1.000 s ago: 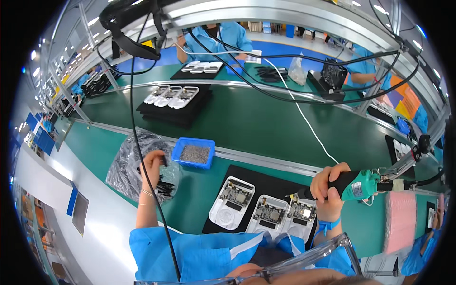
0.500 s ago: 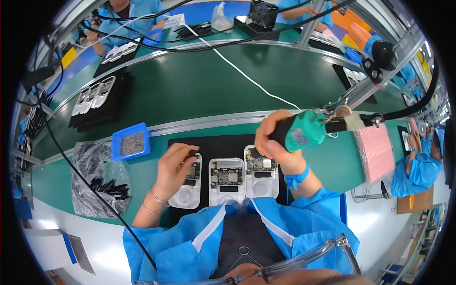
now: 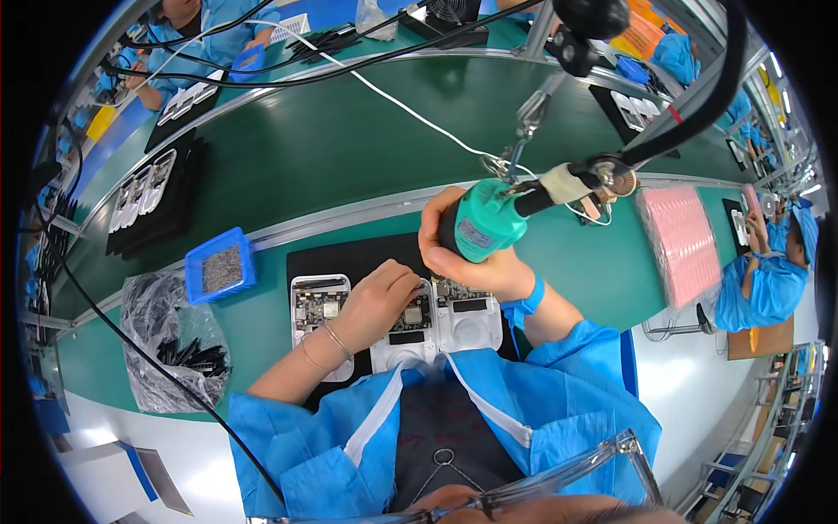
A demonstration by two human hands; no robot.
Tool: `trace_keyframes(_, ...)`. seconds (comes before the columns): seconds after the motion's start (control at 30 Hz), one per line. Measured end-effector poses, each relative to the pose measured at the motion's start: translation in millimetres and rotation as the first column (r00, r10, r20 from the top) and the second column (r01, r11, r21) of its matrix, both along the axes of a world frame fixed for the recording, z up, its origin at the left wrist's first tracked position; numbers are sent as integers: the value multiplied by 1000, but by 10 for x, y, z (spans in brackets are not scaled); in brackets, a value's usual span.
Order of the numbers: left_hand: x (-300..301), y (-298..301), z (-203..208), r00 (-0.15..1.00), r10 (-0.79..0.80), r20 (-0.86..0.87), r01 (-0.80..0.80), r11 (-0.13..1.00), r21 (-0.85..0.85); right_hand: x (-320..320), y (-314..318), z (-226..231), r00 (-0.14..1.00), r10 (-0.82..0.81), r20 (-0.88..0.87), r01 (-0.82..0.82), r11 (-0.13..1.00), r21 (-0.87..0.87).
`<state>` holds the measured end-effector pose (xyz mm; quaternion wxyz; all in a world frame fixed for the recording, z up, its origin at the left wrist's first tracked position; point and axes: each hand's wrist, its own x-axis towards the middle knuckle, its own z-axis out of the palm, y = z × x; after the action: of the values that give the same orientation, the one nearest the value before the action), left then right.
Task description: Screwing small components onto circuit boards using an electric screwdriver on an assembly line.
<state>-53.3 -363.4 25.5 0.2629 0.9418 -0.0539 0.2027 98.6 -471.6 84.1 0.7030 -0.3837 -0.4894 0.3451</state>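
My right hand grips an electric screwdriver with a green cap and dark body; its tip is hidden behind the hand. Three open white housings with circuit boards lie in a row before me. Over the top of the middle housing, my left hand holds its fingers curled together; what they pinch, if anything, is hidden. That hand partly covers the left housing, which has a dark strip along its upper end. Beneath the right hand sits the right housing. A black mat lies under all three.
A blue tray of small metal parts and a plastic bag of black strips lie to the left. Pink bubble wrap lies right. A metal rail crosses beyond the mat. Cables and an arm hang overhead; co-workers sit beyond and right.
My left hand has moved right, from the top of the left housing to the middle one. My right hand has shifted left with the screwdriver. The whole view has swung slightly.
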Motion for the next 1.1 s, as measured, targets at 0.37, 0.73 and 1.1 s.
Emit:
trace_keyframes(0.37,71,31,-53,999,16,-52,-17,999,-31,-5,81,-50,1000,-6,27,6,999,-32)
trace_keyframes(0.73,84,75,-71,996,-36,-87,31,998,-59,-8,124,-72,999,-17,42,19,999,-29)
trace_keyframes(1.1,102,79,-182,988,-33,-152,24,998,-60,-50,179,-100,999,-12,52,17,994,-108)
